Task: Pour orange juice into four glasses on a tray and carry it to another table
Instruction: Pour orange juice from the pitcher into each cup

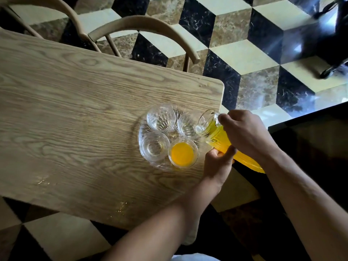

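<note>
Near the right end of the wooden tabletop (79, 102) sits a clear glass tray (141, 129) carrying four glasses. Its near-right glass (183, 153) holds orange juice; the near-left glass (154, 146), far-left glass (161, 117) and far-right glass (186, 125) look empty. A glass pitcher of orange juice (218, 134) is tipped, its mouth over the far-right glass. Both hands grip the pitcher: the right hand (248, 132) is wrapped over its upper body, and the left hand (219, 166) is closed beneath it. Two wooden chairs (143, 25) stand at the far side on a cube-patterned floor (244, 53).
</note>
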{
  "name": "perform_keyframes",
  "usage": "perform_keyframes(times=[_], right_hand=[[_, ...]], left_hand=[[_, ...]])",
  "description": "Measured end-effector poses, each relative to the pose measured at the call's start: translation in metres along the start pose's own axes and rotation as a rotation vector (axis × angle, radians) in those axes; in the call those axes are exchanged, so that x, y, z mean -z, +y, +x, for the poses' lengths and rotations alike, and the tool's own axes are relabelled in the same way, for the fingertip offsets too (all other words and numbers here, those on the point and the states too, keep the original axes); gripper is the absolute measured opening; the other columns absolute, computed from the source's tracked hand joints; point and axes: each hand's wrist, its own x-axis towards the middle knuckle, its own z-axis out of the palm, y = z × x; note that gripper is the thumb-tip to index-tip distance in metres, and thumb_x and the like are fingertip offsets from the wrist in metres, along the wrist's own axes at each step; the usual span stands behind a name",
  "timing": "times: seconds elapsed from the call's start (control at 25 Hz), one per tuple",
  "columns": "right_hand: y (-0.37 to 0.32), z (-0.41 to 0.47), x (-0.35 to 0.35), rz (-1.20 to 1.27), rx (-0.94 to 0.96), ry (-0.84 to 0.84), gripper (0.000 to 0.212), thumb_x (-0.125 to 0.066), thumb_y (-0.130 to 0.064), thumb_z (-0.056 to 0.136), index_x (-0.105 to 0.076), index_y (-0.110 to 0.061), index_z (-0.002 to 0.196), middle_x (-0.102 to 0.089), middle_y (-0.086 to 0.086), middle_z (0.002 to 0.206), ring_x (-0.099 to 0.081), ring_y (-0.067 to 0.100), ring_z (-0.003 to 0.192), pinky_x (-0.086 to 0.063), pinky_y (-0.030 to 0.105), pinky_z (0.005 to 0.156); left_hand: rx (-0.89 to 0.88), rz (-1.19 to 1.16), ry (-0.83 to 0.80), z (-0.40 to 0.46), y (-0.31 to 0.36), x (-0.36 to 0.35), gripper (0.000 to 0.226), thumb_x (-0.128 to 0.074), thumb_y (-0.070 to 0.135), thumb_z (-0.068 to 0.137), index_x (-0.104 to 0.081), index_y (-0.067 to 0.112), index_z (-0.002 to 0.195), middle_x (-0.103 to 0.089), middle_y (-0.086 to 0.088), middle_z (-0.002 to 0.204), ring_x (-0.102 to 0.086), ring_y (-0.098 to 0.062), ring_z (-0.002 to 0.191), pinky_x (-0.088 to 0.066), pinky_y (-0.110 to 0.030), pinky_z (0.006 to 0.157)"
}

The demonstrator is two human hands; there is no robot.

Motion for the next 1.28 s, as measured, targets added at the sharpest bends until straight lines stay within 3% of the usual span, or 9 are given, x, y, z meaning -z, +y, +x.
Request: perform_keyframes(times=[0.12, 0.2, 0.32, 0.56, 0.72, 0.88, 1.0, 1.12, 1.28], right_hand=[[-0.004, 0.005, 0.001, -0.039, 0.016, -0.037, 0.041, -0.049, -0.028, 0.098, -0.054, 0.0, 0.07, -0.06, 0.021, 0.07, -0.056, 0.041, 0.069, -0.044, 0.042, 0.063], [-0.003, 0.007, 0.0, -0.048, 0.036, -0.06, 0.041, -0.048, -0.027, 0.1, -0.047, -0.012, 0.062, -0.049, 0.009, 0.063, -0.048, 0.031, 0.067, -0.039, 0.036, 0.064], [-0.004, 0.012, -0.001, -0.083, 0.036, -0.077, 0.042, -0.048, -0.028, 0.101, -0.044, -0.016, 0.061, -0.044, 0.004, 0.061, -0.046, 0.029, 0.068, -0.038, 0.033, 0.065], [-0.005, 0.02, -0.003, -0.183, 0.016, -0.069, 0.039, -0.048, -0.03, 0.095, -0.047, -0.006, 0.064, -0.055, 0.019, 0.068, -0.051, 0.037, 0.067, -0.031, 0.033, 0.051], [-0.003, 0.022, -0.005, -0.222, 0.015, -0.089, 0.038, -0.047, -0.03, 0.095, -0.047, -0.009, 0.064, -0.057, 0.02, 0.072, -0.054, 0.038, 0.069, -0.032, 0.032, 0.049], [-0.003, 0.023, -0.007, -0.256, 0.03, -0.093, 0.039, -0.046, -0.033, 0.097, -0.049, -0.01, 0.065, -0.06, 0.021, 0.075, -0.057, 0.04, 0.072, -0.033, 0.032, 0.05], [-0.004, 0.025, -0.008, -0.279, 0.041, -0.09, 0.039, -0.045, -0.033, 0.097, -0.05, -0.009, 0.066, -0.059, 0.021, 0.073, -0.055, 0.038, 0.069, -0.032, 0.032, 0.05], [-0.006, 0.026, -0.008, -0.286, 0.047, -0.086, 0.039, -0.045, -0.032, 0.097, -0.05, -0.008, 0.067, -0.059, 0.022, 0.073, -0.054, 0.038, 0.067, -0.031, 0.032, 0.049], [-0.006, 0.027, -0.008, -0.299, 0.054, -0.086, 0.039, -0.045, -0.032, 0.096, -0.053, -0.006, 0.069, -0.062, 0.023, 0.076, -0.058, 0.039, 0.07, -0.033, 0.031, 0.05]], left_hand=[[0.023, -0.043, 0.022, 0.004, -0.001, -0.004, 0.082, -0.08, 0.089, 0.045, -0.051, 0.017, 0.07, -0.061, 0.009, 0.056, -0.052, -0.016, 0.074, -0.051, -0.041, 0.072], [0.038, -0.08, 0.014, 0.007, -0.005, -0.007, 0.084, -0.082, 0.088, 0.047, -0.054, 0.013, 0.075, -0.063, -0.002, 0.065, -0.055, -0.018, 0.078, -0.056, -0.048, 0.077], [0.041, -0.131, 0.029, 0.007, -0.005, -0.011, 0.094, -0.081, 0.091, 0.042, -0.056, 0.01, 0.082, -0.055, -0.013, 0.077, -0.053, -0.02, 0.084, -0.05, -0.046, 0.079], [0.085, -0.186, 0.01, 0.005, -0.003, -0.014, 0.082, -0.087, 0.085, 0.041, -0.047, 0.02, 0.071, -0.048, -0.01, 0.083, -0.046, -0.024, 0.087, -0.047, -0.047, 0.081], [0.094, -0.24, -0.025, -0.001, -0.001, -0.015, 0.088, -0.084, 0.088, 0.034, -0.054, 0.016, 0.073, -0.052, -0.012, 0.086, -0.057, -0.024, 0.087, -0.063, -0.046, 0.094], [0.101, -0.267, -0.023, -0.004, 0.001, -0.018, 0.09, -0.084, 0.09, 0.033, -0.056, 0.014, 0.073, -0.054, -0.014, 0.09, -0.063, -0.026, 0.092, -0.063, -0.051, 0.097], [0.095, -0.269, -0.022, -0.006, 0.001, -0.02, 0.079, -0.083, 0.09, 0.037, -0.069, 0.018, 0.067, -0.057, -0.015, 0.092, -0.065, -0.028, 0.095, -0.061, -0.054, 0.1], [0.093, -0.255, -0.009, -0.005, 0.001, -0.02, 0.085, -0.082, 0.091, 0.039, -0.065, 0.016, 0.075, -0.059, -0.015, 0.094, -0.066, -0.029, 0.097, -0.059, -0.058, 0.102], [0.09, -0.285, -0.029, -0.008, 0.007, -0.022, 0.093, -0.083, 0.09, 0.035, -0.059, 0.014, 0.082, -0.062, -0.016, 0.095, -0.073, -0.036, 0.108, -0.061, -0.052, 0.1]])
